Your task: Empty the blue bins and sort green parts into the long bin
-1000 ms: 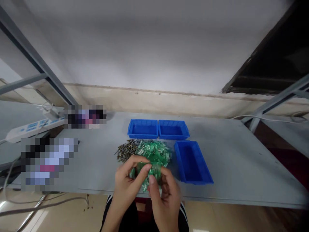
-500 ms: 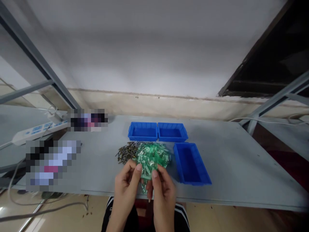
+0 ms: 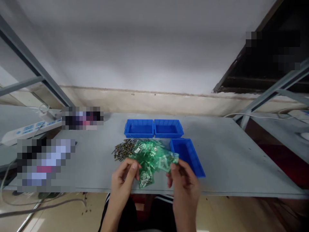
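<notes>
My right hand (image 3: 183,178) pinches a small green plastic bag (image 3: 165,162) by its right side, between thumb and fingers. The bag is see-through, with pale shapes inside that I cannot make out. My left hand (image 3: 125,175) is closed, thumb against fingers, at the near left of a heap of green plastic bags (image 3: 148,149); whatever is in its grip is hidden. Just right of its fingertips lies another green bag with small metal pieces (image 3: 146,179). Behind the left hand spreads a pile of thin metal pins or screws (image 3: 123,149), dark and brass-toned.
Two blue bins (image 3: 139,135) stand side by side behind the heap. A third blue bin (image 3: 193,161) sits at the right, close to my right hand. A white power strip (image 3: 26,130) and blurred-out items are on the left. The grey table (image 3: 229,161) ends near my lap.
My hands have moved apart. The right hand has carried the green bag to the right, and the left hand has come off it. The view has shifted slightly.
</notes>
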Demonstrator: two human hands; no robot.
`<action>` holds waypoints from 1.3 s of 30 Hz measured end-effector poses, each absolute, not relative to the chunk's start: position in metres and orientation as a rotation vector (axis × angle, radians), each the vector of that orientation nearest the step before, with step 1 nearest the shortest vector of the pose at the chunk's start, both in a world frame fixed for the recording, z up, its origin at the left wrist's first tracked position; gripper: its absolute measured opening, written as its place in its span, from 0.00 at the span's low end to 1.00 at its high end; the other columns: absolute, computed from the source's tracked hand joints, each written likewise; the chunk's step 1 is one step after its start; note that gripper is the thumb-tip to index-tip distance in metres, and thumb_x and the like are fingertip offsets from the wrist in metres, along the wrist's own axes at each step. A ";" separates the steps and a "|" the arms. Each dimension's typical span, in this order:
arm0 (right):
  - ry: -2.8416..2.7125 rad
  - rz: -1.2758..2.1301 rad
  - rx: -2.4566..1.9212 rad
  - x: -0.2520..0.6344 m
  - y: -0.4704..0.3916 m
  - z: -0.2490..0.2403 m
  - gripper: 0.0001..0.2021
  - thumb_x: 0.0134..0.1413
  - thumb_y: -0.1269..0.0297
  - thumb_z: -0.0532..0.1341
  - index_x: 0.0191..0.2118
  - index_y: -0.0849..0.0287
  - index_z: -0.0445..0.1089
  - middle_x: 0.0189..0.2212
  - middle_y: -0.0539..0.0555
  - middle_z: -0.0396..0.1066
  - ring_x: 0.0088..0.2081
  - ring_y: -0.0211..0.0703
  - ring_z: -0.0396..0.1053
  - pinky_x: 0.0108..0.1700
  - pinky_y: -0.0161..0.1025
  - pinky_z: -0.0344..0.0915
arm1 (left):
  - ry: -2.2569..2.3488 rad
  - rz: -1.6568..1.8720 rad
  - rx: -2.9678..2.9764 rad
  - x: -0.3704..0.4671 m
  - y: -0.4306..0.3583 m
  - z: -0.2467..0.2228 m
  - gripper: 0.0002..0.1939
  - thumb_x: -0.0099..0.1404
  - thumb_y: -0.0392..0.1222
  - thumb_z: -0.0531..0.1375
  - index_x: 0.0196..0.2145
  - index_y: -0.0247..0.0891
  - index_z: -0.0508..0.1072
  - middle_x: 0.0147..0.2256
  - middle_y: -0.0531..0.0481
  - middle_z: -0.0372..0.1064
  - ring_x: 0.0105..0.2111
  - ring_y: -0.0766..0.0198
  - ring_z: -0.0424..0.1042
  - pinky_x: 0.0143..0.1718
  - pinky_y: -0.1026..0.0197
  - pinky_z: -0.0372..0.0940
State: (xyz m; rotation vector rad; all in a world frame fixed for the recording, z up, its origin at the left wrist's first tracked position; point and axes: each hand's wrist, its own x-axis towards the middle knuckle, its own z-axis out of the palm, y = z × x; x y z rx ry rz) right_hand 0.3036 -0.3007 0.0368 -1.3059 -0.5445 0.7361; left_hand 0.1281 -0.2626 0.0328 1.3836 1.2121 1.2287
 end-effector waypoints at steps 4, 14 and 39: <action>-0.511 0.488 -1.518 0.349 -0.310 0.046 0.25 0.61 0.45 0.75 0.54 0.60 0.81 0.25 0.49 0.75 0.25 0.39 0.71 0.28 0.35 0.69 | 1.285 1.340 1.276 0.118 -0.256 0.025 0.22 0.78 0.60 0.61 0.34 0.40 0.77 0.24 0.54 0.67 0.24 0.65 0.63 0.26 0.64 0.57; -0.553 0.357 -1.435 0.363 -0.314 0.059 0.20 0.68 0.51 0.70 0.56 0.59 0.82 0.27 0.51 0.76 0.25 0.37 0.67 0.27 0.35 0.63 | 1.593 1.120 1.646 0.101 -0.246 0.023 0.18 0.75 0.59 0.63 0.40 0.42 0.80 0.25 0.55 0.68 0.25 0.63 0.66 0.29 0.62 0.58; -0.897 0.699 -1.363 0.336 -0.309 0.048 0.14 0.71 0.52 0.69 0.55 0.52 0.83 0.30 0.51 0.77 0.27 0.38 0.71 0.30 0.34 0.70 | 1.476 0.958 1.765 0.110 -0.253 0.028 0.15 0.76 0.54 0.63 0.36 0.42 0.72 0.24 0.59 0.60 0.23 0.65 0.61 0.28 0.64 0.55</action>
